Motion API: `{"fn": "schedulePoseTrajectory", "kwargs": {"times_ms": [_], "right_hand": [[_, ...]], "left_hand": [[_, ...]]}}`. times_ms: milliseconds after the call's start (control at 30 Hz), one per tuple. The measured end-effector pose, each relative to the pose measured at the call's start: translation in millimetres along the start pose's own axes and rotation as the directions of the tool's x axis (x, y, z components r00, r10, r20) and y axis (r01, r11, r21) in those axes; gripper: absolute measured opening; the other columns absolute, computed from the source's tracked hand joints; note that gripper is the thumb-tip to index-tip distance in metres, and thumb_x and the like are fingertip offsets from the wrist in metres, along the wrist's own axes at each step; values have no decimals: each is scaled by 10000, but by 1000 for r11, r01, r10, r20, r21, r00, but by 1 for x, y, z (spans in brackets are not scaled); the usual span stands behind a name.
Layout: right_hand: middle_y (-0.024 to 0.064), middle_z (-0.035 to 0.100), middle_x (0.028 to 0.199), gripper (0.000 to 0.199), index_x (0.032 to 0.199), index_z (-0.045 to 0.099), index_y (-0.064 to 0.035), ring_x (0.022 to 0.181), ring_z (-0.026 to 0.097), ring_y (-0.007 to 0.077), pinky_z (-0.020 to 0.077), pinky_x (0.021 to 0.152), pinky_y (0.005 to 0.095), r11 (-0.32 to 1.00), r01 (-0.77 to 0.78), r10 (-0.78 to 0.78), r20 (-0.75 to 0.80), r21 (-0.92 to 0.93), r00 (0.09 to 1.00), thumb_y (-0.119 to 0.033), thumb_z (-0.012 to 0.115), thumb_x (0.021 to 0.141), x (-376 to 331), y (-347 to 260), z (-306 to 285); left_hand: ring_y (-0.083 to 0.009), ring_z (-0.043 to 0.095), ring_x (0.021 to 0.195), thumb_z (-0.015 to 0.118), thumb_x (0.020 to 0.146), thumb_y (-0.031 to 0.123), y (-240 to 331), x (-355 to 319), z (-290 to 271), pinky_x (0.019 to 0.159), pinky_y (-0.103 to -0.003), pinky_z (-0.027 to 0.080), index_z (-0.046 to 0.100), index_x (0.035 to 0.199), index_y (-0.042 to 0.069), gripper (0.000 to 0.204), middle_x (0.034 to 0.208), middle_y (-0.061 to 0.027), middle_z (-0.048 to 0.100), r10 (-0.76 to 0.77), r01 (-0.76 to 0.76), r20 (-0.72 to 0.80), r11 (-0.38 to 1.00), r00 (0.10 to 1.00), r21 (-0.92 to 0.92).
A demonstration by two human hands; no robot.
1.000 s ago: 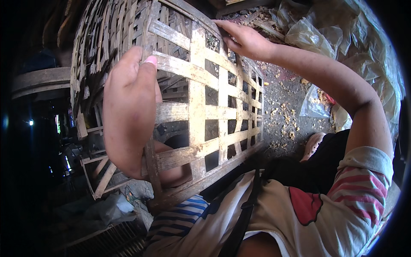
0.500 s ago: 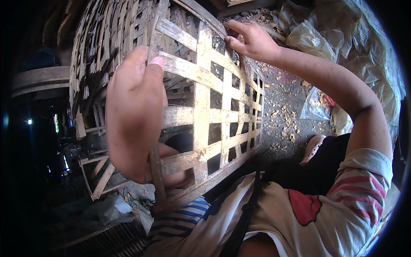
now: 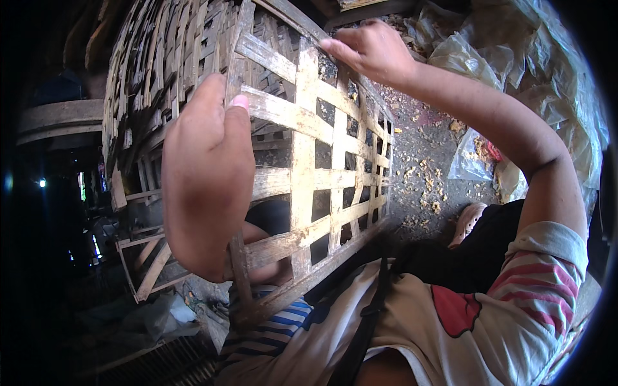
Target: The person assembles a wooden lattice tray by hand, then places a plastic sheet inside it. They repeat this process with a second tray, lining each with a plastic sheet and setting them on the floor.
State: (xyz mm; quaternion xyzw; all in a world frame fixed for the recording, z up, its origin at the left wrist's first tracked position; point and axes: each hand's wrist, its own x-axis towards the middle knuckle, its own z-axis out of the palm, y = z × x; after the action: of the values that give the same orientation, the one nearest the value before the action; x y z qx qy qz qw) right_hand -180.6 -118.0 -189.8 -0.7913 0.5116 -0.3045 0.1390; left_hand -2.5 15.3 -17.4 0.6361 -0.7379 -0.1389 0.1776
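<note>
gripping the side rim of the bamboo lattice panel (image 3: 302, 180), the left hand (image 3: 209, 186) has its thumb on the near face, its fingers going round behind, where their tips are hidden. its place on that rim is much as it was a second ago, though the panel's left side sits slightly further right. the right hand (image 3: 376, 55) has changed more: half a second ago its thumb and forefinger were parted; now they are bunched together at the upper rim, a little further along toward the left. whether they pinch the rim or only touch it cannot be told. this suggests the left hand steadies the panel while the right shifts its hold. the panel stands tilted before the person's shirt (image 3: 412, 309), beside the woven bamboo pieces (image 3: 154, 77) and above the crumb-strewn floor (image 3: 412, 148).
</note>
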Motion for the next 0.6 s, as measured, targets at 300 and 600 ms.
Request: {"fn": "schedulePoseTrajectory", "kwargs": {"times_ms": [300, 600], "right_hand": [[139, 683, 783, 283, 946, 665, -14, 732, 690, 236, 543, 709, 379, 945, 92, 140, -640, 315, 755, -199, 452, 963, 10, -20, -11], [207, 615, 1262, 725, 1351, 523, -23, 1206, 604, 320, 452, 1075, 499, 923, -210, 224, -6, 321, 975, -636, 456, 969, -35, 54, 33]], "left_hand": [[-264, 555, 794, 458, 989, 185, 4, 0, 2, 746, -382, 419, 599, 1117, -50, 303, 876, -174, 609, -19, 42, -117, 980, 993, 193], [-111, 448, 621, 483, 986, 201, 2, 3, -4, 606, -300, 372, 619, 1060, -19, 269, 652, -25, 503, -101, 103, 22, 986, 995, -131]]}}
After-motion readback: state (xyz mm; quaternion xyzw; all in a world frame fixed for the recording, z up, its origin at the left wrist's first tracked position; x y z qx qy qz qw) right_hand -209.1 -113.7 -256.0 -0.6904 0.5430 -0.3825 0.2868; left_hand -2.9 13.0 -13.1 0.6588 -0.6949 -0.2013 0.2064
